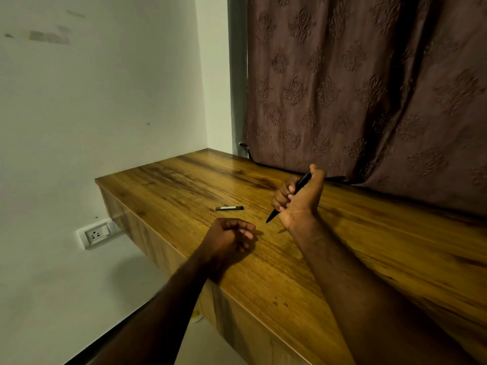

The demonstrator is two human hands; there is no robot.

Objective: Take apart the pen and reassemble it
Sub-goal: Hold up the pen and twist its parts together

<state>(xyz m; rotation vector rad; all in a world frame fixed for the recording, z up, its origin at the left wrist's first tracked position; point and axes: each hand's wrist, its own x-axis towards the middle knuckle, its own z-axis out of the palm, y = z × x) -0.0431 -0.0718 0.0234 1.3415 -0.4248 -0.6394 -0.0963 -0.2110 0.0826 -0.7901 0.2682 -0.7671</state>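
Pen (289, 197), black, slim, likely light, stiff and slick, tip down, clamped mid-barrel in right hand (300, 197) above bench (369, 246); cap (229, 208) lies nearby; left hand (228, 237) curled, apparently empty.

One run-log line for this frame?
right hand: grips pen body, tip down | left hand: curled on table, contents unclear | cap: lying apart on table

one pen (288, 199), one cap (229, 208), two hands (300, 198)
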